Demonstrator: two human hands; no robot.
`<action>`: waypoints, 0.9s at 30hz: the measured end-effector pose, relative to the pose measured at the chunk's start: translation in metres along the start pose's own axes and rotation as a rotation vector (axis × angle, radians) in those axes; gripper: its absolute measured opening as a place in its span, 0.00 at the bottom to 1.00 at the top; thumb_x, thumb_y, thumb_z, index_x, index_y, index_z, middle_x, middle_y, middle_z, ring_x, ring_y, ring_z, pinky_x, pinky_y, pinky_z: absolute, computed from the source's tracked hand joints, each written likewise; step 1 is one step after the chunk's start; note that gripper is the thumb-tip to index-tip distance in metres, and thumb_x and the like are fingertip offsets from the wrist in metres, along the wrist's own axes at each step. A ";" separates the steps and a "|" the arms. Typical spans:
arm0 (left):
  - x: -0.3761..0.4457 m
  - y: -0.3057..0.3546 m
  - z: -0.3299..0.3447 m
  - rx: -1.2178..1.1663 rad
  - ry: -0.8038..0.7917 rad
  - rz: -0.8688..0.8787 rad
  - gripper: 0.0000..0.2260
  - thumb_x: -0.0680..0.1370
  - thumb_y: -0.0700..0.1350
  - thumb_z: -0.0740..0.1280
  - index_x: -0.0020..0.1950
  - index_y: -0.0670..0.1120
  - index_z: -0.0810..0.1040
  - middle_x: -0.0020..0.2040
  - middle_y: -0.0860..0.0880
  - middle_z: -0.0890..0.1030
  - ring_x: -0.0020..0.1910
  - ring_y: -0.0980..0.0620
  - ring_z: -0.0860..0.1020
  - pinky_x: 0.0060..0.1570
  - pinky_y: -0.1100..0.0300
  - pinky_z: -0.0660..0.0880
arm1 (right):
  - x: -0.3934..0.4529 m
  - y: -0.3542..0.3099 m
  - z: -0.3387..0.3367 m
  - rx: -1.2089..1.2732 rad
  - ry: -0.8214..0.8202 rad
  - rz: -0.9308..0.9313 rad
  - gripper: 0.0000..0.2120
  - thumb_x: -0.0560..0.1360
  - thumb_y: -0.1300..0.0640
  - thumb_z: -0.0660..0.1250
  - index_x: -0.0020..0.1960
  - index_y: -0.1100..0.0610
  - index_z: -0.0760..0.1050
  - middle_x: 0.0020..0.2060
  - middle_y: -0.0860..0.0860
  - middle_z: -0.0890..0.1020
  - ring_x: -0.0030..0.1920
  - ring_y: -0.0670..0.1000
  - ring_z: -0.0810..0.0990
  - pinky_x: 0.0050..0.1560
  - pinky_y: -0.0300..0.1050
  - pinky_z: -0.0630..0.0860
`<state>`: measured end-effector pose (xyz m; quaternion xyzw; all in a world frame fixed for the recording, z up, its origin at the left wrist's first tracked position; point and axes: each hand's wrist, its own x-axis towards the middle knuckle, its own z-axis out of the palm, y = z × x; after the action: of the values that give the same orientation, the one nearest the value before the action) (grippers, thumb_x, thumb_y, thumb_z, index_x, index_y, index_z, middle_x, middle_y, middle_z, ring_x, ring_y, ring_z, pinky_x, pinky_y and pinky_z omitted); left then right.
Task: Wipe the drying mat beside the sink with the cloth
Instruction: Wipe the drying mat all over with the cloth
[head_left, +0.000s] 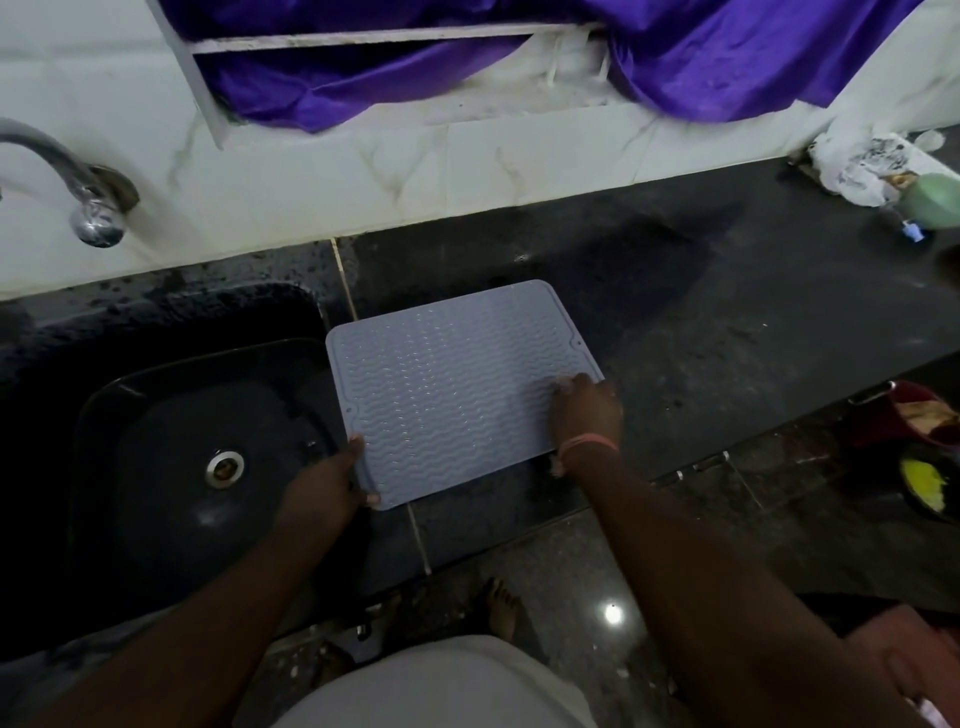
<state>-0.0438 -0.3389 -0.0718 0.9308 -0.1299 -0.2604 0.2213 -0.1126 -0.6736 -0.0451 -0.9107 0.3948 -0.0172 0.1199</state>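
Note:
A grey ribbed drying mat (452, 384) lies on the dark stone counter just right of the black sink (171, 457). My left hand (324, 486) pinches the mat's near left corner, thumb on top. My right hand (587, 410) rests on the mat's right edge, fingers spread flat over it, a pink band on the wrist. No wiping cloth shows in either hand or on the counter.
A chrome tap (88, 197) juts from the tiled wall at the left. Purple fabric (363, 88) hangs at the back. A white bag and a green object (935, 200) sit at the far right. A red container (904, 415) stands below the counter edge.

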 end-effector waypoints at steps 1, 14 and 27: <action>0.000 -0.001 0.000 0.001 -0.003 -0.001 0.40 0.75 0.50 0.74 0.81 0.55 0.56 0.73 0.43 0.73 0.68 0.43 0.75 0.62 0.55 0.73 | -0.016 -0.016 0.008 -0.032 0.016 -0.045 0.13 0.81 0.54 0.58 0.59 0.59 0.76 0.54 0.59 0.80 0.53 0.59 0.79 0.54 0.52 0.78; 0.001 -0.002 -0.002 0.114 -0.032 0.018 0.39 0.76 0.53 0.71 0.82 0.54 0.54 0.70 0.42 0.75 0.64 0.43 0.77 0.59 0.53 0.74 | -0.047 -0.056 0.000 0.411 -0.176 -0.268 0.11 0.82 0.52 0.59 0.51 0.53 0.79 0.43 0.50 0.82 0.43 0.48 0.80 0.48 0.47 0.78; -0.004 0.004 -0.002 0.095 0.036 -0.022 0.35 0.77 0.49 0.68 0.81 0.59 0.56 0.67 0.44 0.78 0.60 0.44 0.79 0.55 0.55 0.75 | -0.066 -0.103 0.034 0.055 -0.049 -0.315 0.10 0.81 0.57 0.60 0.58 0.58 0.76 0.52 0.56 0.81 0.52 0.55 0.79 0.56 0.50 0.77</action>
<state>-0.0462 -0.3406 -0.0666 0.9462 -0.1279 -0.2396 0.1761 -0.0804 -0.5513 -0.0499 -0.9579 0.2433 -0.0245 0.1503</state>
